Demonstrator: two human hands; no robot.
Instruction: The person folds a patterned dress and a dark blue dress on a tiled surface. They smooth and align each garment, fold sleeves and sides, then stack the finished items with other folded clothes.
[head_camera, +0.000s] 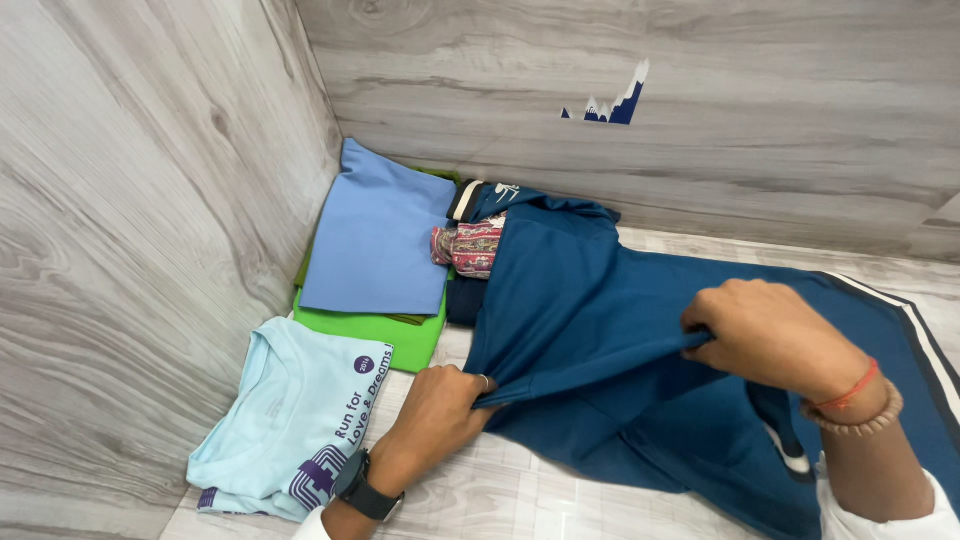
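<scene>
Both hands were closed on a fold of the dark blue garment (620, 340), spread on the tiled floor (520, 495): left hand (440, 405) and right hand (765, 335) pinched apart along it. Soft, limp cloth was judged best gripped at edges. Folded shirts (375, 245) lay beside.

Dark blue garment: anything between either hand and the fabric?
Nothing visible. The left hand and right hand both pinch a fold of the dark blue garment directly; the folded stack sits clear behind it.
</scene>
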